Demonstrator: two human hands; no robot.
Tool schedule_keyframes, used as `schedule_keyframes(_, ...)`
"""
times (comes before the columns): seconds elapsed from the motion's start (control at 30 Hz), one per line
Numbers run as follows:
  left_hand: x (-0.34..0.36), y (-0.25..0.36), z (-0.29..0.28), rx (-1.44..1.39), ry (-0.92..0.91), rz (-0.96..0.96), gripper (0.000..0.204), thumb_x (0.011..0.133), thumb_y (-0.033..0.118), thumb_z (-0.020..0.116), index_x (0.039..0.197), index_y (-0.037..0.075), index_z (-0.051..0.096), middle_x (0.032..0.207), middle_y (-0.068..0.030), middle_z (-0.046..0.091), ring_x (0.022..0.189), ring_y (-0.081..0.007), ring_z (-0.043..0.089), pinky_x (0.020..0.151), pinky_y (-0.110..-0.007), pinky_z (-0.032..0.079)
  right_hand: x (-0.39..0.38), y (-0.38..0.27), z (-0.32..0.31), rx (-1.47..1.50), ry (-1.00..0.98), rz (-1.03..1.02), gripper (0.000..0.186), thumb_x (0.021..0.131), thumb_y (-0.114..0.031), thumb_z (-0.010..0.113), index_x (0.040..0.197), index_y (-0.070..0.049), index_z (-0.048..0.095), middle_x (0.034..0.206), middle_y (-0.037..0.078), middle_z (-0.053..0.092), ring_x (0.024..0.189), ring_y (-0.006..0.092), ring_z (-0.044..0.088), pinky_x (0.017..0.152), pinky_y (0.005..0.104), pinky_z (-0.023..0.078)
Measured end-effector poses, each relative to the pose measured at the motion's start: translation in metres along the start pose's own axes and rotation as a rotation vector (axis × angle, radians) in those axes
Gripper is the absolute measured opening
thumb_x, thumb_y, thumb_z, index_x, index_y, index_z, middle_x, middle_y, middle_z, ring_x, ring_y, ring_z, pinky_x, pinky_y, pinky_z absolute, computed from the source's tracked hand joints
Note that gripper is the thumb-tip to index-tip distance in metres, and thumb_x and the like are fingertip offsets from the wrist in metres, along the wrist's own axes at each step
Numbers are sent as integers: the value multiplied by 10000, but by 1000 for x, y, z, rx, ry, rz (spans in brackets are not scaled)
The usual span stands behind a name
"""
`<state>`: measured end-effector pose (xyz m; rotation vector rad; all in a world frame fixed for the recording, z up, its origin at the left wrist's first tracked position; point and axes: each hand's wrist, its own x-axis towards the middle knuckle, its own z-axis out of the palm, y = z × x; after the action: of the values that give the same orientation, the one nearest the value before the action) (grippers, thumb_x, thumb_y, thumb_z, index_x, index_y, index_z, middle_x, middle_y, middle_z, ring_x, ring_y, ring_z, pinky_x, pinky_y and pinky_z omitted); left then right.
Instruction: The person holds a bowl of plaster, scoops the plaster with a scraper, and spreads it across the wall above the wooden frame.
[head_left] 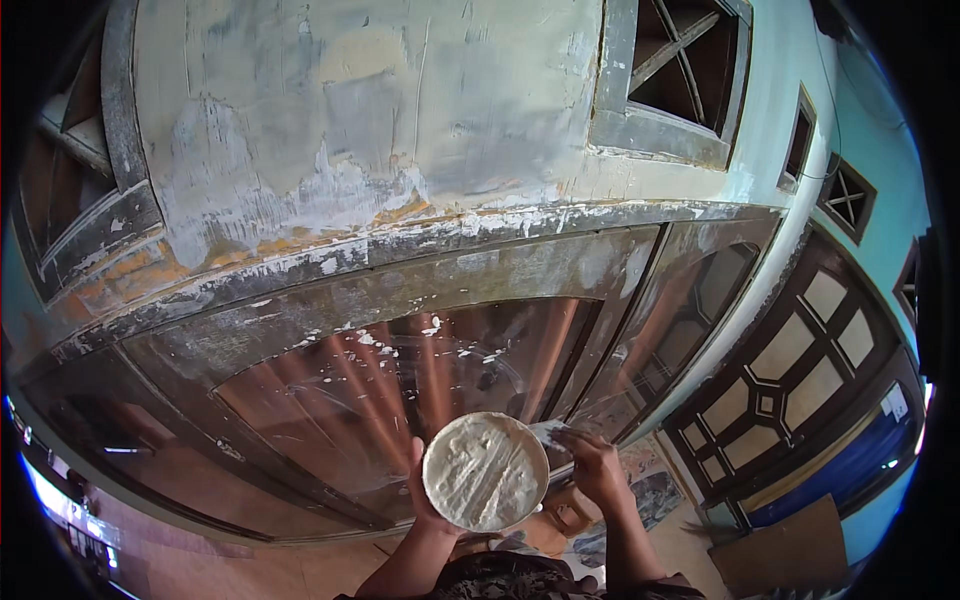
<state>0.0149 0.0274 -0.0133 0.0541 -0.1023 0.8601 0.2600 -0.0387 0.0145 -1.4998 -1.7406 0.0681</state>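
Note:
My left hand (424, 497) grips the side of a round tub (546, 482) low in the middle of the head view. Thick off-white putty (487, 468) fills it, its surface streaked with ridges. At the tub's right, my right hand (598, 472) is closed around a putty knife (549, 433). The pale-smeared blade lies close to the upper right rim; whether it touches the rim I cannot tell. Ahead stands a wall (370, 95) patched with grey and white filler, its lower edge rough with orange-brown spots.
Below the wall runs a dark wooden frame (420, 270) with glass panes spattered white and reddish curtains behind. Crossed-bar vents (685, 55) sit high up. To the right are a panelled door (780, 360) and a brown board (785, 550) leaning low.

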Motion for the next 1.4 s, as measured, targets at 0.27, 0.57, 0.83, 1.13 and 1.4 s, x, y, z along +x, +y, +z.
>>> schedule_keyframes(0.27, -3, 1, 2, -80, -145, 24, 831, 974, 687, 296, 1430, 17, 477, 1409, -227, 529, 1273, -428, 527, 1066, -603, 415, -28, 57, -23, 496, 361, 429, 108, 908, 50, 592, 1011, 30, 621, 875, 70, 649, 860, 105, 632, 766, 288, 527)
schedule_keyframes(0.57, 3, -6, 9, 46, -98, 115, 776, 994, 644, 284, 1421, 27, 483, 1403, -201, 536, 1263, -385, 541, 1066, -546, 425, 18, -62, -59, 196, -26, -254, 328, 766, 70, 675, 1081, -18, 682, 1118, 133, 707, 1100, 261, 670, 966, 376, 514)
schedule_keyframes(0.83, 4, 5, 12, 131, 65, 131, 833, 967, 693, 303, 1426, 17, 466, 1394, -197, 544, 1243, -373, 558, 1030, -507, 470, 42, -84, -45, -114, -417, -665, 418, 848, -138, 573, 1253, -57, 642, 1276, 87, 640, 1231, 266, 596, 1038, 411, 468)
schedule_keyframes(1.13, -3, 13, 13, 34, -17, 126, 840, 964, 700, 308, 1434, 21, 462, 1418, -212, 523, 1272, -409, 523, 1050, -535, 441, 45, -82, -33, -137, -463, -688, 427, 851, -152, 570, 1262, -58, 634, 1269, 82, 642, 1239, 262, 586, 1051, 412, 452)
schedule_keyframes(1.4, -7, 20, 14, 94, 13, 195, 818, 971, 686, 309, 1420, 24, 475, 1397, -195, 543, 1250, -374, 554, 1030, -516, 467, 47, -88, -36, -170, -472, -700, 422, 854, -165, 564, 1256, -58, 635, 1272, 78, 640, 1249, 251, 578, 1059, 411, 445)
